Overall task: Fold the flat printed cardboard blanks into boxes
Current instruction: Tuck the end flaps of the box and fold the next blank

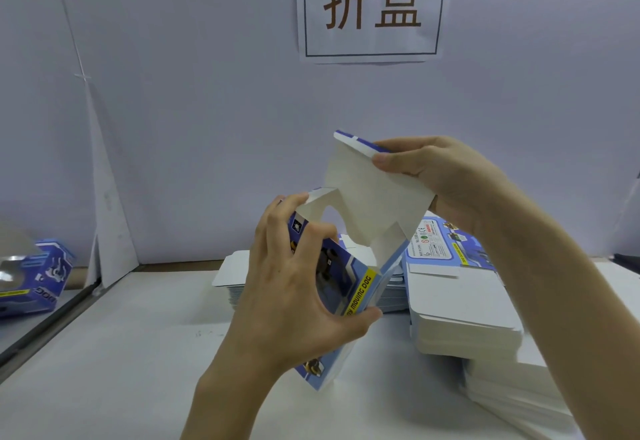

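A finished box (33, 275) sits far left, set aside out of the way. Mid-table, the left hand (294, 287) grips the blank's (349, 266) printed body above the table (138, 335) to steady it, while the right hand (440, 179) pinches its top flap (360, 176), probably to fold it. Flat blanks (460, 304) are stacked at right, within reach.

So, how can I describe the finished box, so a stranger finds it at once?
Start at the paper sign on the back wall, then look far left to the low ledge. The blue box lies there alone, already folded, unlike the flat white stacks on the right.
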